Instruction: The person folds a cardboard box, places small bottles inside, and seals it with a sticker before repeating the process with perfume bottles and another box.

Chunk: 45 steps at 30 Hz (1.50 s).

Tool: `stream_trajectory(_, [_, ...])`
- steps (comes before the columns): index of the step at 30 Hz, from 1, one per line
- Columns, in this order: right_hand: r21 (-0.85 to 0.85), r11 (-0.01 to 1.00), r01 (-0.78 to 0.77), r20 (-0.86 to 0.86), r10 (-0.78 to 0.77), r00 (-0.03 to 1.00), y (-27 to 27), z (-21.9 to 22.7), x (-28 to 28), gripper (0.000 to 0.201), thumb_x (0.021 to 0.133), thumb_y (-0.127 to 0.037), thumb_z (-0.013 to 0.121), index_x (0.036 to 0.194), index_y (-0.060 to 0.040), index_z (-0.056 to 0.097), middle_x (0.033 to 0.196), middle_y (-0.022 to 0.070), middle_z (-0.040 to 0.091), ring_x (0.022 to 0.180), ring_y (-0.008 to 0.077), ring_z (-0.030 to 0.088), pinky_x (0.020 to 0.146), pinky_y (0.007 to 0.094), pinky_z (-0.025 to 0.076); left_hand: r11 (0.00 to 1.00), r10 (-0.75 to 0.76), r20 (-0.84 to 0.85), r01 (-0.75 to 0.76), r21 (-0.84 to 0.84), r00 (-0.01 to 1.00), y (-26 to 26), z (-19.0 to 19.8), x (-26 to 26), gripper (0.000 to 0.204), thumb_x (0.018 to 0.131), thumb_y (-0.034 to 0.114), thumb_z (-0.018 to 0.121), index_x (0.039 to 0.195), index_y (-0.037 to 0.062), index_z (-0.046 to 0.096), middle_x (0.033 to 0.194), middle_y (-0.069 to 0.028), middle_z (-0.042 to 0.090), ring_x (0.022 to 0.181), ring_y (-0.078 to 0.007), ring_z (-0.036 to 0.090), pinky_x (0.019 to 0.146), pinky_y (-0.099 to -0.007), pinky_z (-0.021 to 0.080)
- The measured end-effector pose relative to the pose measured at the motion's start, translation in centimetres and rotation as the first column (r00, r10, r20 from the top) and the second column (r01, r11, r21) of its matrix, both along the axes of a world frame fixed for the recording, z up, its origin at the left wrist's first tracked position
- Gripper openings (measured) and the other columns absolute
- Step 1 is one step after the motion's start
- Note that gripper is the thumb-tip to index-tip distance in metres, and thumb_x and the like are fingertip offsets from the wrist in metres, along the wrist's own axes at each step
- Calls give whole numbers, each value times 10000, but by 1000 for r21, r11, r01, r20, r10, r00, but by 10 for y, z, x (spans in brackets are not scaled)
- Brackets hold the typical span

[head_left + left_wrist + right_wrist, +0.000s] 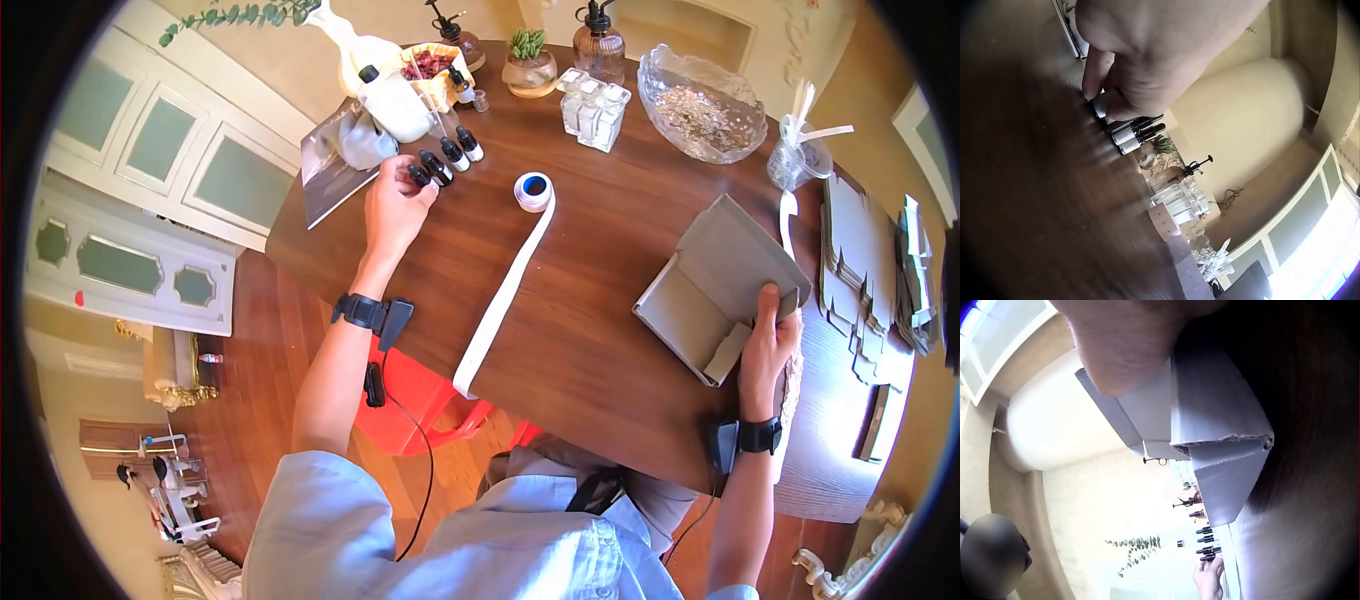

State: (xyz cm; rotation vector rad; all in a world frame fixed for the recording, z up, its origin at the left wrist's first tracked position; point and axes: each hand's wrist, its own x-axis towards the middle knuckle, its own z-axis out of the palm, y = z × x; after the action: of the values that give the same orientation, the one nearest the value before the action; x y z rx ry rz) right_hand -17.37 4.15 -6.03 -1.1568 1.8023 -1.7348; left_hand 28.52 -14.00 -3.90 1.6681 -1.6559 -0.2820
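- I see the small dark bottle [419, 176] at the near end of a slanting row, at the table's [590, 330] far left side
- The left hand [398, 205] has its thumb and fingers bent in and pinches this bottle near its black top
- Three more black-topped bottles [454, 153] stand in the row, just beside the held one
- The right hand [768, 355] is curled on the near right edge of the open grey box [725, 245], with its thumb on top; I can't tell if the box touches the table
- Between the hands I see a white roll [534, 204], and its long strip [507, 302] runs to the near edge
- Behind the row are a big white bottle [397, 106] and a bowl of red bits [430, 65]
- Farther back I see clear bottles [594, 112], a small plant [527, 44] and a wavy glass bowl [703, 146]
- Grey card pieces [858, 240] lie at the right
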Motion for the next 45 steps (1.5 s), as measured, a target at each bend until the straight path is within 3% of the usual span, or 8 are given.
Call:
stream_trajectory(5, [73,997,-3,82,-4,997,1,13,10,343,1071,-248,625,781,-80,553,741,-95,450,681,40,359,572,280,273,998,-63,-108,59,-39,992,21,5,5,628,822,98,841,1372,18,548,1180,-131,676,1007,-208,697,873,-350,599])
stream_trajectory(12, [-35,995,-94,161,98,982,1,5,2,345,1028,-202,634,750,-24,531,657,-84,416,640,35,357,532,282,283,964,-265,-127,259,-61,956,96,45,-84,344,952,16,714,1284,1,624,1148,-104,692,981,-147,673,870,-290,565])
stream_trajectory(19, [-156,970,-185,165,211,964,3,2,4,369,1047,-285,665,820,-2,600,690,-81,449,673,40,370,563,275,307,589,-581,-575,785,191,576,113,45,-216,620,928,162,754,1475,14,501,1360,-163,619,1098,-221,678,906,-364,573])
stream_trajectory(25, [-150,965,-213,162,237,958,10,19,1,200,1017,-186,654,958,3,686,730,-77,514,696,35,409,597,255,351,563,-492,-686,797,219,536,112,28,-248,355,975,85,667,1318,-3,637,1163,-52,712,1063,-130,644,954,-303,500])
stream_trajectory(31, [-130,949,-289,294,315,902,5,19,-1,157,970,-95,603,1082,-7,670,768,-65,548,709,25,447,625,236,371,839,-389,-687,544,11,614,112,27,-266,188,959,48,621,1124,-8,693,990,-16,712,884,-78,619,819,-270,491])
stream_trajectory(35, [-105,958,-268,311,287,906,11,25,-1,211,947,16,555,1109,-4,688,826,-34,616,742,42,511,677,244,435,784,-381,-710,614,93,592,117,26,-264,230,944,15,623,1162,6,696,1086,-30,721,1003,-94,634,899,-283,493])
stream_trajectory(37, [-117,959,-256,189,275,943,7,21,-6,243,941,61,540,1111,3,704,886,-4,681,813,69,578,754,260,482,709,-377,-841,705,8,388,123,33,-261,290,932,-30,611,1209,10,689,1195,-48,702,1106,-125,632,963,-297,493])
stream_trajectory(45, [-151,925,-348,362,379,852,8,20,-3,271,935,82,563,1111,0,753,1013,30,753,962,96,664,883,270,521,559,-178,-965,827,62,193,122,36,-237,391,944,65,634,1334,44,632,1361,-102,661,1247,-195,616,1075,-352,486])
